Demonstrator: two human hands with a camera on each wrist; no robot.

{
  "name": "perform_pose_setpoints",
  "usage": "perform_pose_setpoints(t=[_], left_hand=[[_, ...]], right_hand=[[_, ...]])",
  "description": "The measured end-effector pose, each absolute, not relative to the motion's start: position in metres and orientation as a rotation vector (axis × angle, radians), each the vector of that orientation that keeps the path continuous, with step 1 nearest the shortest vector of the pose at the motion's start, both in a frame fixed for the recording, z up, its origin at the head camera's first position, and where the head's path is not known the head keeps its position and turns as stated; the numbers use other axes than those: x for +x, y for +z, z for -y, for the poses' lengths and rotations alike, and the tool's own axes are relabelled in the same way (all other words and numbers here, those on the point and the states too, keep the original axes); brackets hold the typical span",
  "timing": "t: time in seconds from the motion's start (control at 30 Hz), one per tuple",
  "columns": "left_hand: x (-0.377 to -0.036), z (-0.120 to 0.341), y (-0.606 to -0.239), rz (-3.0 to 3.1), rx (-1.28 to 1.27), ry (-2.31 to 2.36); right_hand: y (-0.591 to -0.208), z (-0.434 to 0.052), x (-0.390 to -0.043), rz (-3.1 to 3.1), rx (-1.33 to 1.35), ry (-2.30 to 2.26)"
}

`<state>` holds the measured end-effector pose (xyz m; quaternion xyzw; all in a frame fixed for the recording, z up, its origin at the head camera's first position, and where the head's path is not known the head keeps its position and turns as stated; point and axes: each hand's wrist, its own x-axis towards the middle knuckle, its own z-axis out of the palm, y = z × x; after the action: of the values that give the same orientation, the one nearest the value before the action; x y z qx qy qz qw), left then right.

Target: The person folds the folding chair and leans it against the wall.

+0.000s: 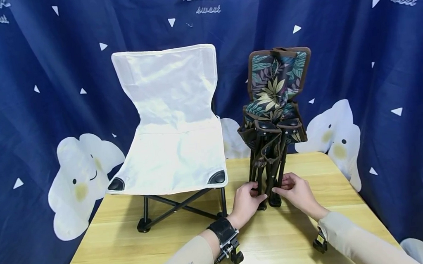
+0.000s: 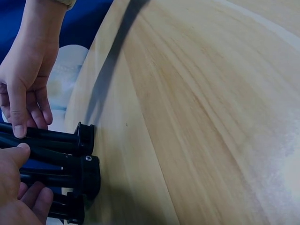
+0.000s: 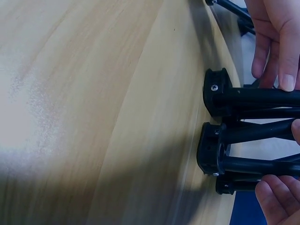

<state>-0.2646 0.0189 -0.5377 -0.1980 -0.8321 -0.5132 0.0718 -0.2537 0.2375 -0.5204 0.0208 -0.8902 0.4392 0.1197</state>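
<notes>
A folded camp chair (image 1: 273,90) with leaf-print fabric and brown edging stands upright on the wooden table, its dark legs (image 1: 273,181) drawn close together. On the left side of those legs, my left hand (image 1: 244,202) holds low down, thumb in front and fingers reaching behind. My right hand (image 1: 298,193) does likewise on the right side. Black plastic feet (image 2: 91,176) cap the leg ends in the left wrist view. In the right wrist view, the legs (image 3: 262,164) lie between the thumb and fingers of my right hand (image 3: 281,201). Some fingertips are hidden behind the tubes.
To the left, an unfolded white camp chair (image 1: 175,151) stands on crossed black legs, close to my left forearm. Behind the wooden table (image 1: 132,258) hangs a dark blue curtain (image 1: 78,47) with clouds and triangles. The table's right edge lies beyond my right arm.
</notes>
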Motion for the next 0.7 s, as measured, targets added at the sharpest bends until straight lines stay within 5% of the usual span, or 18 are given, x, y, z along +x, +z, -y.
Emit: perform_pose_setpoints(t=[0.7], left_hand=[[-0.269,-0.0207,-0.5384,2.495,-0.591,-1.555]], right_hand=[[-0.522,-0.2333,-0.2561,2.586,0.036,1.265]])
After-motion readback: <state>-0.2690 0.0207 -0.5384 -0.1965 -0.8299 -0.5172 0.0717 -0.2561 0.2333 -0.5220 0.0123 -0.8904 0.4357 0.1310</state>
